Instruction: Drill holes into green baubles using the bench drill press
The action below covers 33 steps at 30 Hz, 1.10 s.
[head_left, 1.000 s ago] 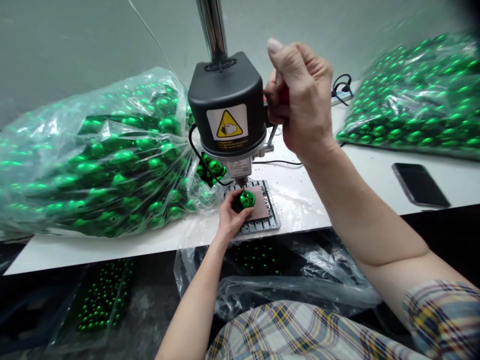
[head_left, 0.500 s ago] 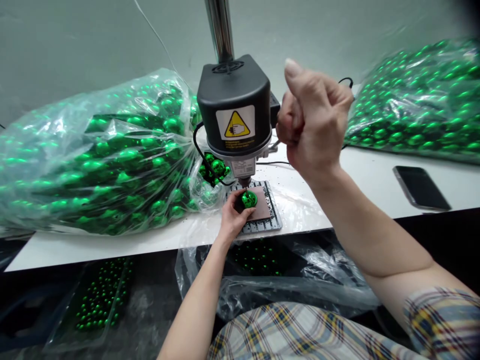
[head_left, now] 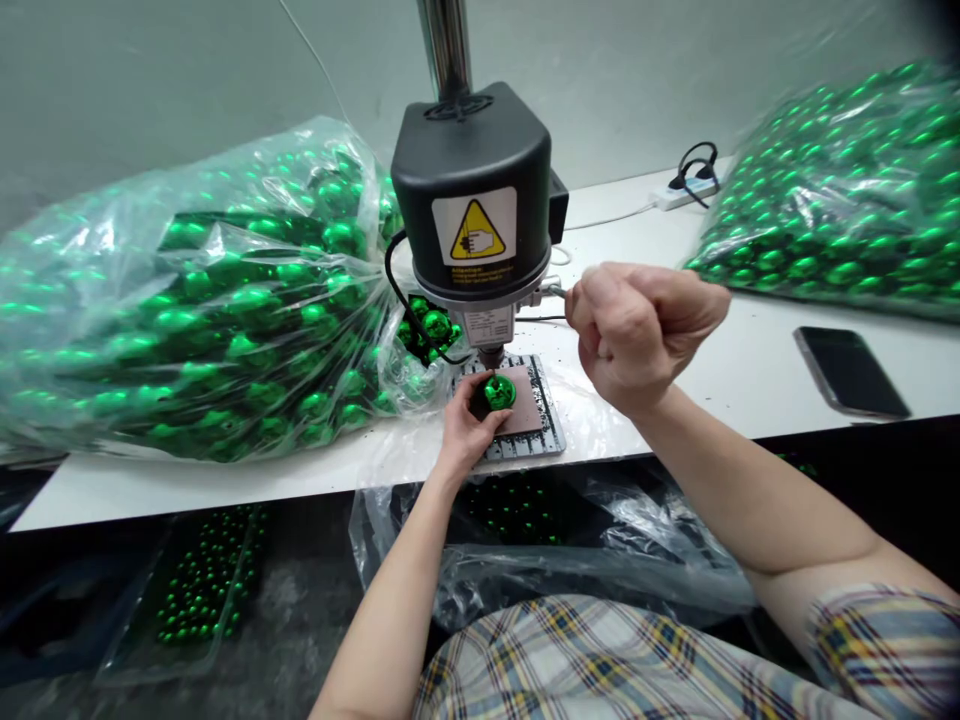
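My left hand [head_left: 465, 430] is closed on a shiny green ball [head_left: 501, 396], thumb on the near side and fingers around its left. Under the ball lies a pinkish-brown pad [head_left: 530, 405] on the slotted metal base [head_left: 555, 440] of a black drill press [head_left: 469, 150]. The drill chuck [head_left: 491, 356] sits right above, and its bit appears to meet the top of the ball. To the right of the machine, my right hand [head_left: 641, 330] is a fist around the end of the feed lever [head_left: 553, 290], whose grip is hidden by the fingers.
A big clear bag of green balls [head_left: 247, 340] lies left, its mouth beside the press. Another full bag [head_left: 847, 200] stands right. A phone [head_left: 851, 372] and a power strip [head_left: 686, 190] rest on the white table [head_left: 187, 490]. Below hangs an open plastic bag [head_left: 585, 580] holding balls.
My right fist has come down with the lever, from beside the motor housing to chuck-lever height. My left hand stays on the ball. Dark bits on the base remain.
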Each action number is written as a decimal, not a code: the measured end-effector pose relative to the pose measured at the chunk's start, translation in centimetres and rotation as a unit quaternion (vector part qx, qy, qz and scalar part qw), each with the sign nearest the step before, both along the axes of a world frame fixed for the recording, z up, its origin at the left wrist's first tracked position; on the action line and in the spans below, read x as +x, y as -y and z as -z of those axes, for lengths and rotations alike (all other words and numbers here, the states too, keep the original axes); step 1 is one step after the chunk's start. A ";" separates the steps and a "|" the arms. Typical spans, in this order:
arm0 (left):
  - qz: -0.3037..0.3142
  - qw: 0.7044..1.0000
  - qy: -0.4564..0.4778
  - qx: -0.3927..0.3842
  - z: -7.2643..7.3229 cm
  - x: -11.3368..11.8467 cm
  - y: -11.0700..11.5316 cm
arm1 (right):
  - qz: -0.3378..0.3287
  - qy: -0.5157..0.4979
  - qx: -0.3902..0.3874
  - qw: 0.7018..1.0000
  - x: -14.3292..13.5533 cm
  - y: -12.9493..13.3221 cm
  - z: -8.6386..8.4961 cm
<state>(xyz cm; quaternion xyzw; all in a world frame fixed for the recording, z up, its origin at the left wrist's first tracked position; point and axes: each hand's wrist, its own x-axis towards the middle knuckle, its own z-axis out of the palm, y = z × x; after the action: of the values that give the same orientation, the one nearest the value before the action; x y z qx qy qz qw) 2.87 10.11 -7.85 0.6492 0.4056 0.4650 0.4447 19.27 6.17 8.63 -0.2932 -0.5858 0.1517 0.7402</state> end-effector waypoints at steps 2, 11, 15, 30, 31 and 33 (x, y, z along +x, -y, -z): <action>0.000 1.000 0.001 0.000 0.1 0.0 0.0 | 0.037 -0.019 0.056 0.998 -0.1 -0.2 0.5; -0.003 1.000 -0.007 0.005 -0.1 0.0 0.2 | 0.031 0.027 0.141 0.989 0.3 -1.3 2.4; 0.001 1.000 -0.001 0.003 0.0 0.1 0.2 | 0.039 0.057 0.157 0.985 0.7 -1.4 3.1; -0.073 0.997 0.000 -0.008 -0.7 0.2 1.1 | -0.007 -0.115 0.009 0.993 -0.3 -4.4 -5.2; -0.097 0.995 -0.013 -0.001 -0.9 0.0 1.7 | -0.012 -0.118 -0.016 0.993 -0.2 -4.7 -5.6; -0.131 0.989 -0.068 0.028 -1.6 -0.5 3.4 | -0.024 -0.127 -0.036 0.991 0.0 -5.1 -5.9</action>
<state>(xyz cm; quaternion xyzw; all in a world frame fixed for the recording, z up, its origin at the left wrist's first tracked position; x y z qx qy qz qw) 2.35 6.75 -6.23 0.6329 0.5034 0.4847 0.3332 19.25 11.31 14.56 -0.2837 -0.4878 0.2264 0.7939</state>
